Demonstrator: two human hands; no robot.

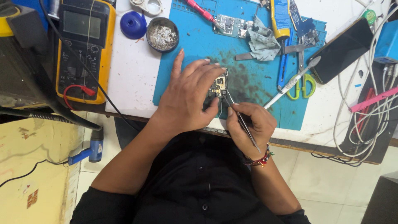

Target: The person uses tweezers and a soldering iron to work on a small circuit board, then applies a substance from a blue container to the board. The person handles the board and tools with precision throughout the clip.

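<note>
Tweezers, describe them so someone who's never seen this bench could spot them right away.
Start at the blue mat on the white bench. At its near edge, the right hand grips the tweezers, tips on the small circuit board under the left hand. They are thin, bare metal, unlike the green-handled scissors.

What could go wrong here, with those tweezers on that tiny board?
1. The left hand only presses the board flat on the mat; it might slide under the tweezers.
2. The right hand works at the table edge, so a loosened part could drop to the floor.
</note>
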